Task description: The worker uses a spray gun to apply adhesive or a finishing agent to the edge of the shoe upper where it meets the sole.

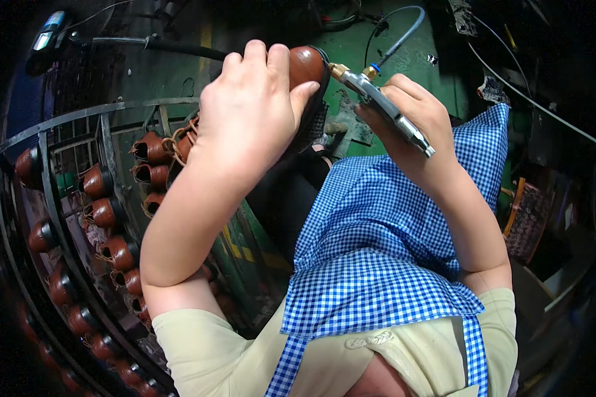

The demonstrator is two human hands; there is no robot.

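My left hand (248,109) is wrapped over a brown leather shoe (306,65) with a dark sole, its rounded toe showing past my thumb. The rest of that shoe lies mostly hidden behind the hand. In my right hand (422,119) is a silver spray gun (384,101), gripped by fingers partly hidden behind it. Its brass nozzle (338,71) points left at the toe's edge, very close to the sole. A grey-blue air hose (405,41) curves up from a blue fitting on the gun. Whether any spray comes out cannot be seen.
On my left stands a metal rack (49,169) holding rows of similar brown shoes (119,253). A dark rod (185,49) runs behind my left hand. Across my lap lies a blue checked apron (377,284). The floor (404,59) is green, and a thin cable (533,92) crosses at the right.
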